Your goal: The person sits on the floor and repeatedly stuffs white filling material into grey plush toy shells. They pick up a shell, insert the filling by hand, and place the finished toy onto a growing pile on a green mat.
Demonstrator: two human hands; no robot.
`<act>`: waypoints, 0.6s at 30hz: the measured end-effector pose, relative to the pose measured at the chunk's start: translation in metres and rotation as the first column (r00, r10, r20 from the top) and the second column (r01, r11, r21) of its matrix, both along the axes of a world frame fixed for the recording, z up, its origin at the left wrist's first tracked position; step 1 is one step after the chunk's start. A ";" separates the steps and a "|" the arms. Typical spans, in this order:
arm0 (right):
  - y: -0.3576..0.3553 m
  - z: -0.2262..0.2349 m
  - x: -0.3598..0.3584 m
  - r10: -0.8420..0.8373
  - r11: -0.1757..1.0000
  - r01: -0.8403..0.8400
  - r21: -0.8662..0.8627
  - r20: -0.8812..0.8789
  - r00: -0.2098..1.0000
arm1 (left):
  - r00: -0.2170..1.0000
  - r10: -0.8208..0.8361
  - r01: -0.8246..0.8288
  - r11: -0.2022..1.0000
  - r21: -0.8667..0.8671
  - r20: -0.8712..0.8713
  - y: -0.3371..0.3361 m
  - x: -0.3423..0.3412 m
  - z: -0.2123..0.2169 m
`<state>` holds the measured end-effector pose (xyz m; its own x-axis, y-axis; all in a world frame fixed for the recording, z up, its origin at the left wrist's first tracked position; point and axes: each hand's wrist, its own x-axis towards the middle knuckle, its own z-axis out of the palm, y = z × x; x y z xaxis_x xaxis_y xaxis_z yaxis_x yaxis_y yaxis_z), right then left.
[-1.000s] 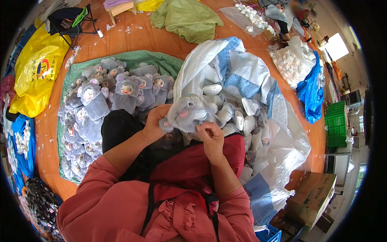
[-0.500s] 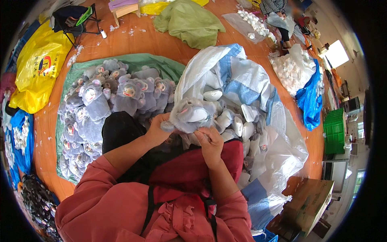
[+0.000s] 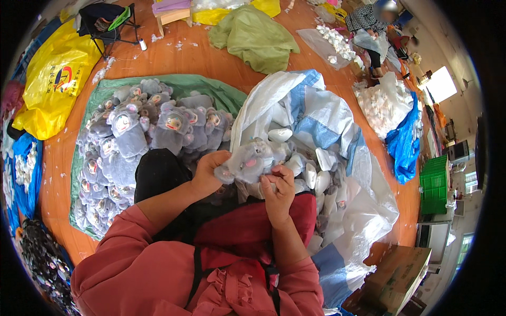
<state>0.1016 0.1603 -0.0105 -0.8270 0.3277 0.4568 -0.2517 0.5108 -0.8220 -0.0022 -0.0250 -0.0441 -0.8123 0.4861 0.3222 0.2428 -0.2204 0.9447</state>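
Note:
A grey fluffy plush toy with pink inside its ear is held up over my lap. My left hand grips its left side, the fingers partly hidden behind the fur. On its lower right edge, my right hand pinches the fabric with thumb and fingers. Just behind the toy lie white padded pieces in the open mouth of a white and blue woven sack. Left of my hands, a heap of grey plush toys with small faces rests on a green sheet.
A yellow bag lies at the far left, near a folding chair. An olive cloth is spread ahead. To the right are a clear bag of white pieces, a green crate and a cardboard box. Another person sits far right.
The plush toy has been turned in my hands, so the white patch that showed on it is now out of sight. My right hand's fingers have shifted along its edge.

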 end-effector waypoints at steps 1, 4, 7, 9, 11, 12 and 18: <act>-0.001 0.000 -0.001 -0.007 1.000 0.007 -0.005 -0.005 1.000 | 0.998 0.035 -0.037 0.999 -0.025 -0.047 0.000 0.001 -0.002; 0.001 -0.006 -0.002 -0.025 1.000 0.025 0.006 0.014 1.000 | 0.991 0.051 -0.060 0.996 -0.071 -0.123 -0.003 -0.003 -0.005; 0.000 -0.007 -0.001 -0.030 0.996 0.036 -0.083 0.067 0.997 | 0.992 0.030 -0.041 0.995 -0.091 -0.119 -0.005 -0.006 -0.003; -0.002 -0.008 -0.001 -0.022 0.980 0.042 -0.194 0.103 0.994 | 0.995 0.026 -0.037 0.994 -0.107 -0.100 -0.005 -0.006 0.001; -0.002 -0.009 -0.001 -0.006 0.948 0.047 -0.315 0.131 0.991 | 0.996 0.029 -0.039 0.991 -0.130 -0.080 -0.004 -0.005 0.007; -0.002 -0.009 -0.001 0.007 0.965 0.030 -0.260 0.139 0.990 | 0.996 0.033 -0.043 0.989 -0.139 -0.077 -0.004 -0.005 0.006; 0.001 -0.014 -0.004 0.021 0.992 0.001 -0.126 0.171 0.985 | 0.985 0.045 -0.094 0.950 -0.296 -0.169 -0.008 -0.009 0.008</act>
